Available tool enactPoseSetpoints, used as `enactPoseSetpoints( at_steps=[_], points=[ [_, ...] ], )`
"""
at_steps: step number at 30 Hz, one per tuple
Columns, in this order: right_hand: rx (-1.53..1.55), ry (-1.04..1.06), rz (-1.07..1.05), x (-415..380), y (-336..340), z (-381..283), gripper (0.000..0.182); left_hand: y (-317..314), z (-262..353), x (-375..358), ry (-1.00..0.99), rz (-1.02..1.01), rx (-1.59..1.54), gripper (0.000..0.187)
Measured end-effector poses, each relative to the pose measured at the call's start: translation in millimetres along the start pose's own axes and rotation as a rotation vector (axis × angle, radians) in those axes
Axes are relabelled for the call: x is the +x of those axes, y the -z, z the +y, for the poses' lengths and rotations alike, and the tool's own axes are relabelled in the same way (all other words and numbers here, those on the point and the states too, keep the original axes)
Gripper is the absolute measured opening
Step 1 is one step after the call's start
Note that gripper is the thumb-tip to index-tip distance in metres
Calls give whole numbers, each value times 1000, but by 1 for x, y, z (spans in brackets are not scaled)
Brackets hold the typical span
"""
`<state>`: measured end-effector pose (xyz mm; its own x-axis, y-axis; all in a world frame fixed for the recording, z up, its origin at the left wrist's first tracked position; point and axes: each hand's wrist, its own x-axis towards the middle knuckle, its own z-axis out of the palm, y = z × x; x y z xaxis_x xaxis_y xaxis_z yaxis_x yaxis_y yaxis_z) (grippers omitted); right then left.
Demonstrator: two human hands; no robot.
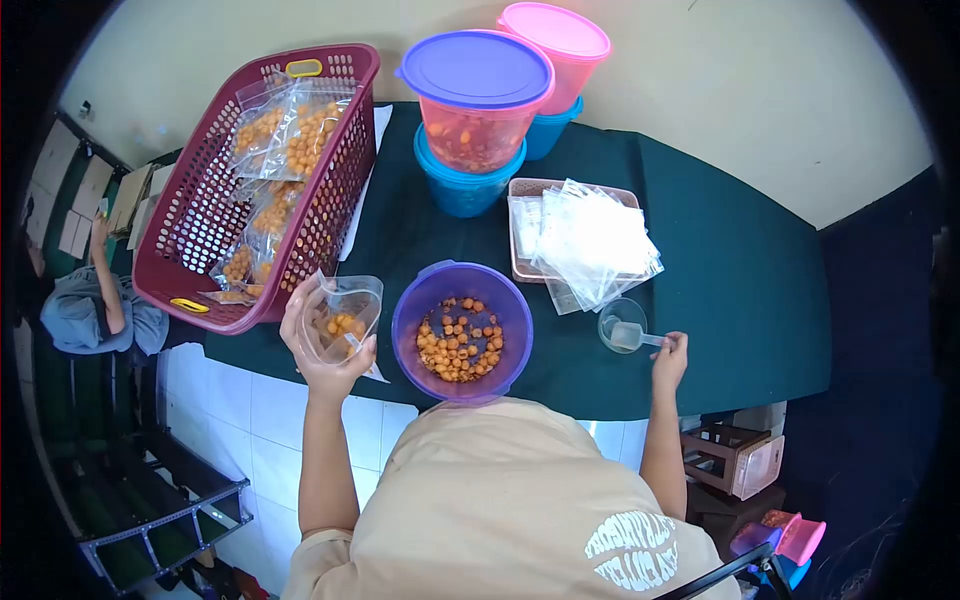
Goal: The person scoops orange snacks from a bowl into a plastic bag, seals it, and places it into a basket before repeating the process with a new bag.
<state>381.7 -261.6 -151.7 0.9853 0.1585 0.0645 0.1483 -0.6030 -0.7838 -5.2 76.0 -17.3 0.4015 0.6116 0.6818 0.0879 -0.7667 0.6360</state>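
Note:
My left hand (pixel 327 345) is wrapped round a clear plastic bag (pixel 352 300), its mouth spread wide. Some round orange snack balls (pixel 343 325) lie low inside the bag. Just right of it, a purple bowl (pixel 404 315) with more orange balls (pixel 460 350) stands by the table's front edge, close to my body. My right hand (pixel 671 358) pinches the handle of a small clear scoop (pixel 628 336). The scoop's head overlaps a round clear cup (pixel 610 312) on the table.
A maroon basket (pixel 160 245) at left contains filled snack bags (pixel 310 140). Stacked tubs with a purple lid (pixel 478 68) and a pink lid (pixel 560 28) stand behind. Empty plastic bags (pixel 595 235) overflow a pink tray (pixel 525 186). Another person (pixel 95 310) is at far left.

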Motion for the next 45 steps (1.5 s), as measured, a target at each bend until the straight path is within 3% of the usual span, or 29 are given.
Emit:
enactPoseSetpoints(
  at_steps=[3, 5, 6, 8, 10, 11, 13, 15, 17, 19, 21, 25, 30, 33, 39, 40, 45],
  points=[
    [74, -150, -36, 7, -12, 32, 9, -8, -2, -8, -14, 25, -54, 94],
    [-177, 188, 84, 10, -17, 44, 18, -8, 3, -12, 46, 79, -27, 94],
    [-162, 195, 84, 6, -17, 37, 18, -7, 5, -15, 34, 86, -18, 94],
    [-325, 387, 241, -16, -9, -26, 30, -7, 6, -22, 89, 104, 25, 95],
    [16, 513, -148, -48, -6, -82, 32, -10, 14, -26, 74, 114, 2, 95],
    [-29, 647, -327, -67, -8, -103, 37, -10, 21, -27, 98, 104, 64, 95],
    [-15, 999, -642, -98, -15, -145, 48, -19, 12, -37, 89, 161, -117, 93],
    [-38, 1353, -682, -116, -51, -149, 49, -23, 12, -42, 116, 190, -162, 94],
    [-72, 1440, -688, -122, -81, -149, 46, -22, 21, -42, 108, 178, -160, 96],
    [-52, 1486, -687, -118, -95, -147, 44, -14, 30, -43, 97, 176, -130, 97],
    [-51, 1417, -575, -116, -105, -145, 46, -5, 34, -48, 105, 170, -89, 97],
    [93, 1252, -553, -82, -106, -196, 47, 12, 32, -64, 164, 231, -59, 97],
    [58, 1261, 3, -14, -131, -333, 41, 24, 36, -72, 214, 230, -55, 95],
    [-29, 1316, 111, 6, -148, -368, 33, 29, 34, -69, 156, 235, -8, 96],
    [-106, 1330, 80, 31, -164, -386, 20, 36, 31, -66, 196, 229, -70, 94],
    [3, 1324, 56, 28, -163, -389, 17, 35, 30, -65, 186, 231, -70, 94],
    [-19, 1369, 22, 24, -161, -389, 16, 32, 32, -56, 219, 182, -28, 94]
  ],
)
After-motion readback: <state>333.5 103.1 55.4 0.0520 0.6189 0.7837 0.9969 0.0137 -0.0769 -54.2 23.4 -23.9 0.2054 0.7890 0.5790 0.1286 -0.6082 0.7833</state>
